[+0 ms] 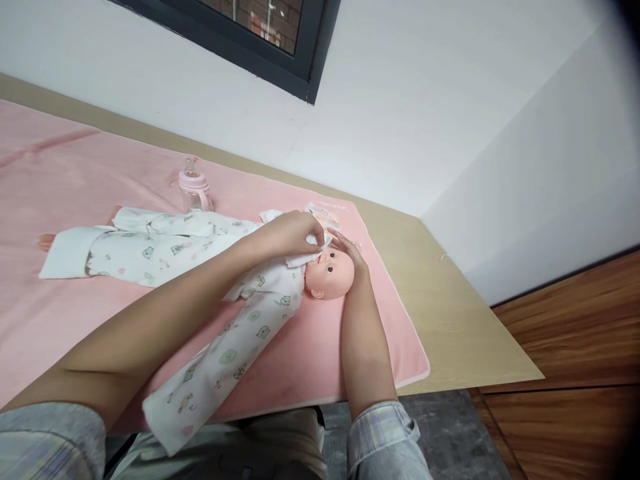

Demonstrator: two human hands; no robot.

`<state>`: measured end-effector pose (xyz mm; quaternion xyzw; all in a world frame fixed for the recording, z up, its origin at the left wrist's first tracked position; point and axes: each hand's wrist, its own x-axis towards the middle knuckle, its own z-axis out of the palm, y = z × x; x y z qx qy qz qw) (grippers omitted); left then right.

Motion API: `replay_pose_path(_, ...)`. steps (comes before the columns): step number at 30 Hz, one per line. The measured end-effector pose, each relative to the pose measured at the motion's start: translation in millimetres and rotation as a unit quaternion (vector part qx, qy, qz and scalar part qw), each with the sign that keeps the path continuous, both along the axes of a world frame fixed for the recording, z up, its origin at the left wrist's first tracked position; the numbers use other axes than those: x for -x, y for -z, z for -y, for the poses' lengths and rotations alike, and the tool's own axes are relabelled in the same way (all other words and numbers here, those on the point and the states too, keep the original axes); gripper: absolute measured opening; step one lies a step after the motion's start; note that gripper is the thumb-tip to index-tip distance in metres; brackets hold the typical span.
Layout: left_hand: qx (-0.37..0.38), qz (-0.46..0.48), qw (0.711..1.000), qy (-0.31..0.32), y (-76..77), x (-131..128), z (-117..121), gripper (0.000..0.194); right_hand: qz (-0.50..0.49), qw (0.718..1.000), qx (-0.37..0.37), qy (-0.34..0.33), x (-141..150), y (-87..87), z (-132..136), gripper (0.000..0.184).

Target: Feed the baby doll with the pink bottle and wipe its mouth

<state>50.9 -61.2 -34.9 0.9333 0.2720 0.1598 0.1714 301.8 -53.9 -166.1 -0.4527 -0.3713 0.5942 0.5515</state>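
Observation:
A baby doll [330,277] lies on its back on a pink blanket [320,347], its bald head toward the right. It wears a white outfit [145,253] with green animal prints, one long sleeve hanging over the near edge. My left hand [297,233] is closed on a white cloth [303,259], pressed at the doll's mouth and chin. Resting along the far side and crown of the doll's head is my right hand [350,250], fingers stretched out and partly hidden by the head.
A pink-lidded baby bottle [194,187] stands beyond the doll's legs. Past the doll's head lies a clear and white packet [323,215], partly covered. The beige tabletop [430,300] reaches right toward wooden panels [570,320]. A white wall [380,100] with a dark-framed window [300,73] rises behind.

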Motion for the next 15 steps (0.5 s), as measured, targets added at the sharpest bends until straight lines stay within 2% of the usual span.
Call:
replay_pose_path(4,0.011,-0.012,1.0,0.012,-2.8,-3.2,8.1,0.021,0.006,1.0,-0.015,-0.007,-1.7,0.8,-1.8,0.04)
replay_pose_path(11,0.012,-0.023,1.0,0.013,2.6,-7.4,7.5,0.024,0.016,0.999,-0.021,-0.019,-2.5,1.1,-4.8,0.041)
replay_pose_path(15,-0.007,-0.036,0.999,-0.012,1.5,-6.8,8.8,0.024,0.017,1.0,-0.015,-0.004,-1.1,-0.3,-2.0,0.04)
